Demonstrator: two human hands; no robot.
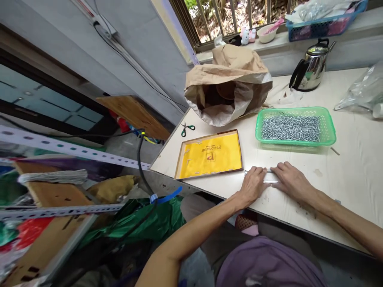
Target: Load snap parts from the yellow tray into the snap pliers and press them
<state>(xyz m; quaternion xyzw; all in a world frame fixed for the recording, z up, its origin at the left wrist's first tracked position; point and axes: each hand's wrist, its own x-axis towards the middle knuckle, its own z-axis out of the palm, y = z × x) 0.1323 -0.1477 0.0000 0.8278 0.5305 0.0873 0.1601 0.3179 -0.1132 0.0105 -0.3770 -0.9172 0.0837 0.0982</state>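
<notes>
My left hand and my right hand rest side by side on the pale tabletop, near its front edge. Between and under their fingers lies a small clear plastic packet, flat on the table; both hands press on it. What the packet holds is hidden. A green plastic basket filled with several silver screws stands just beyond my hands. Left of them lies a shallow wooden tray lined with a yellow printed sheet.
A crumpled brown paper sack stands open at the back. Green-handled scissors lie by the table's left edge. A steel kettle and a clear plastic bag sit far right. Perforated metal rails and clutter fill the floor at left.
</notes>
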